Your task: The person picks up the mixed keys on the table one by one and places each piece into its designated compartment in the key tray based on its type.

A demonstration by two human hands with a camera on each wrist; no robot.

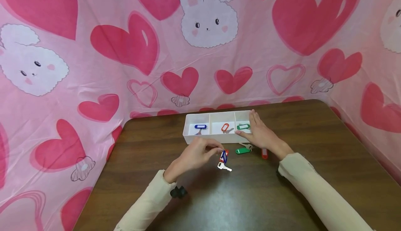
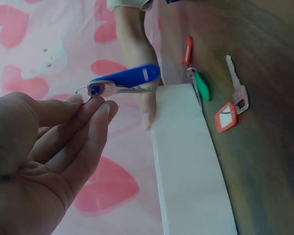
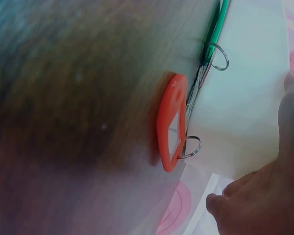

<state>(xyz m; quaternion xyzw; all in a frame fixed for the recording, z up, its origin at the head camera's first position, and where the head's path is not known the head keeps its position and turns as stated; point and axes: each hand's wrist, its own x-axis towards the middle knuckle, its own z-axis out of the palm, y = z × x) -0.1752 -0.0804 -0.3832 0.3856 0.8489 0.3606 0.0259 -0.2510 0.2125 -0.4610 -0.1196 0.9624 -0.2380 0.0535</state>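
Observation:
My left hand point(image 1: 195, 152) pinches the metal ring of a blue key tag point(image 2: 130, 77) between thumb and fingertips, in front of the white box. A silver key point(image 2: 108, 88) hangs on that ring. My right hand point(image 1: 263, 133) rests at the right end of the white three-compartment box point(image 1: 200, 140), its fingers stretched along the end and its thumb at the front rim. Inside, a blue-tagged key point(image 1: 200, 127) lies in the left compartment, a red-tagged key point(image 1: 225, 127) in the middle, and a green-tagged key point(image 1: 243, 126) in the right.
On the brown table point(image 1: 150, 175), a green-tagged key point(image 1: 243, 150) lies before the box. Beside it, near the right wrist, is a red key tag point(image 1: 264, 153). Another red-tagged key point(image 2: 226, 117) lies on the table in the left wrist view. A pink patterned cloth point(image 1: 200, 57) hangs behind.

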